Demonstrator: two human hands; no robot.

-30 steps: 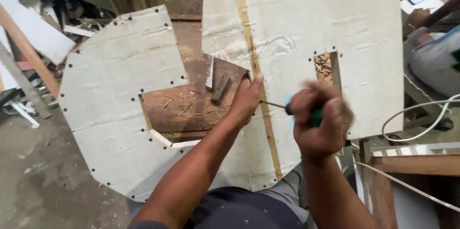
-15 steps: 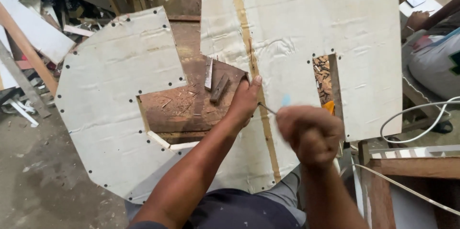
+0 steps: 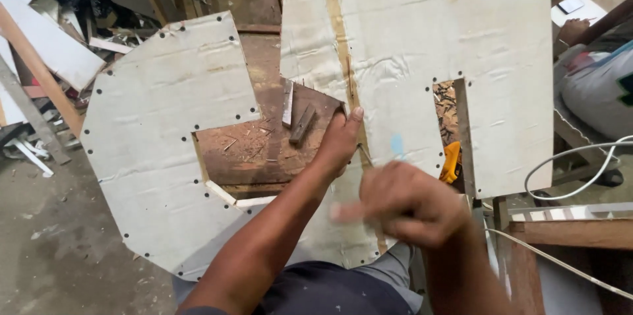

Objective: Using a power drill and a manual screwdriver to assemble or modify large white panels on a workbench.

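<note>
Two hands over a pale board [image 3: 422,44]: left hand [image 3: 339,140] flat, fingers spread open, pressing the board's cutout edge at center, right hand [image 3: 402,203] blurred at 5 o'clock, curled shut, contents impossible to tell, wood scraps [image 3: 302,124] on the tabletop [image 3: 257,150] at 10 o'clock of the left hand.

Even, soft light; right hand [image 3: 407,204] motion-blurred (rest sharp).

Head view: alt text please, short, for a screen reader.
A person's left hand presses on a large pale panel with cut-outs, while the blurred right hand hovers closed above it. Wood scraps lie in the opening; a white cable loops at right.
</note>
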